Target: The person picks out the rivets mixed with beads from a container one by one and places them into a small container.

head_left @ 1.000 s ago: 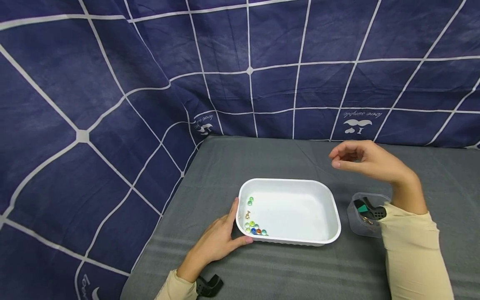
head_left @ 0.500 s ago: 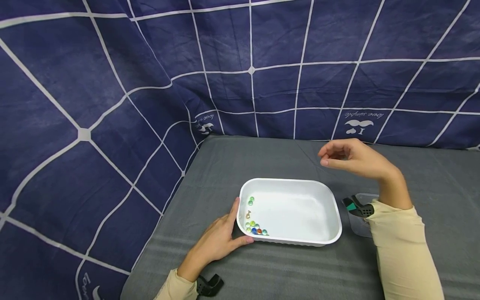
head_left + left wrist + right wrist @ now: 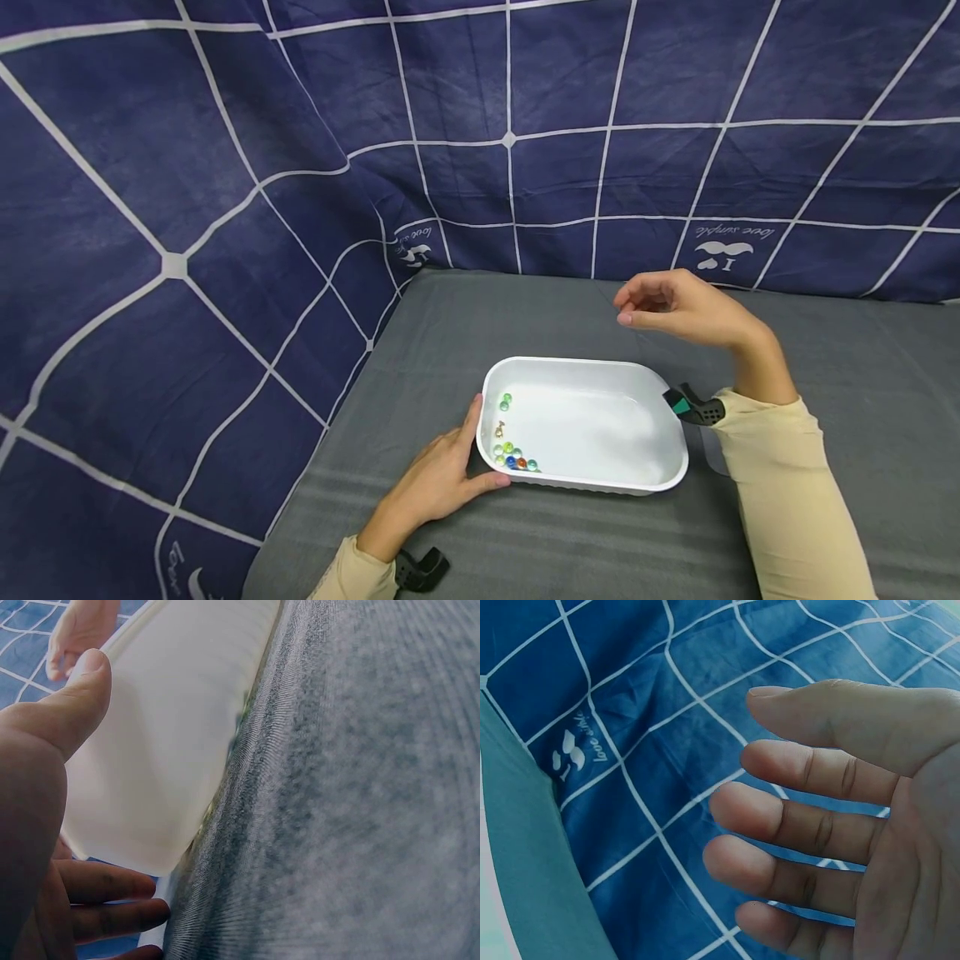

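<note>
A white plastic tray [image 3: 592, 417] stands on the grey cloth. Glass marbles [image 3: 510, 450], green, clear, blue and red, lie along its left side and near-left corner, with a small gold-coloured piece [image 3: 499, 429] among them. My left hand [image 3: 431, 483] holds the tray's near-left corner, thumb along the front wall and fingers along the left side. In the left wrist view the thumb [image 3: 82, 694] touches the tray's rim. My right hand [image 3: 690, 308] hovers beyond the tray's far-right corner. Its fingers [image 3: 750, 862] are loosely bent and hold nothing.
A clear plastic container [image 3: 716, 450] stands right of the tray, mostly hidden by the right forearm. Grey cloth [image 3: 540, 317] covers the table. Blue gridded fabric [image 3: 555, 183] hangs behind and on the left. Each wrist carries a black strap [image 3: 697, 406].
My right hand has moved left toward the tray, and its forearm now covers most of the clear container. The left hand, tray and marbles stay as they were.
</note>
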Motion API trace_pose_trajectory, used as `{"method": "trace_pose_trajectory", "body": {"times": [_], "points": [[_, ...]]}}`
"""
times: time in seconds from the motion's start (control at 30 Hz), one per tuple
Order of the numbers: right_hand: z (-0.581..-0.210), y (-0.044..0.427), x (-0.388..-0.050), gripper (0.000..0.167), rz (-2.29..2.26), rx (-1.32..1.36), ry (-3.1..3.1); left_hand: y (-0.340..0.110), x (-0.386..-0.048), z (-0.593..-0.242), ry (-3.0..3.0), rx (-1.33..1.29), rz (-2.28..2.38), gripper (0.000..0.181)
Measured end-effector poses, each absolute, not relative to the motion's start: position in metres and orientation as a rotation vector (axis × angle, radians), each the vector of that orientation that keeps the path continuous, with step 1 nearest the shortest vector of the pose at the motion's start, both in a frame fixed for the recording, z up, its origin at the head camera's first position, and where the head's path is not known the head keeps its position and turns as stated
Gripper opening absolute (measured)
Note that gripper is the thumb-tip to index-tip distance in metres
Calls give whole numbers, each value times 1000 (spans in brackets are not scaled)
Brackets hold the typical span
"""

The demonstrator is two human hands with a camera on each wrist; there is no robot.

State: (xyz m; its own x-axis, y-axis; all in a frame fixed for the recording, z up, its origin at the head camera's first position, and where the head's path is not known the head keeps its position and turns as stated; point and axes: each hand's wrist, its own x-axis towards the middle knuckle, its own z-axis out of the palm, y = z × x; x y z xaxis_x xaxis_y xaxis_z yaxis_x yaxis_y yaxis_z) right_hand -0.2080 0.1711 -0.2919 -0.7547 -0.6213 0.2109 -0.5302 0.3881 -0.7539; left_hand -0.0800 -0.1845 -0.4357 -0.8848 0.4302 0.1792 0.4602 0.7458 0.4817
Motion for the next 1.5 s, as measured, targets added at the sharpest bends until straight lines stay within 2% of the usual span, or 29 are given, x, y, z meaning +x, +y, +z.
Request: {"method": "trace_pose_trajectory", "body": {"times": [0.9, 1.5], "points": [[-318, 118, -230, 15, -1411, -1103, 2349, -186, -81, -436, -2878, -747, -785, 109], [-346, 82, -232, 12, -1395, -1110, 2246, -185, -80, -437, -2915, -725, -768, 109]]}}
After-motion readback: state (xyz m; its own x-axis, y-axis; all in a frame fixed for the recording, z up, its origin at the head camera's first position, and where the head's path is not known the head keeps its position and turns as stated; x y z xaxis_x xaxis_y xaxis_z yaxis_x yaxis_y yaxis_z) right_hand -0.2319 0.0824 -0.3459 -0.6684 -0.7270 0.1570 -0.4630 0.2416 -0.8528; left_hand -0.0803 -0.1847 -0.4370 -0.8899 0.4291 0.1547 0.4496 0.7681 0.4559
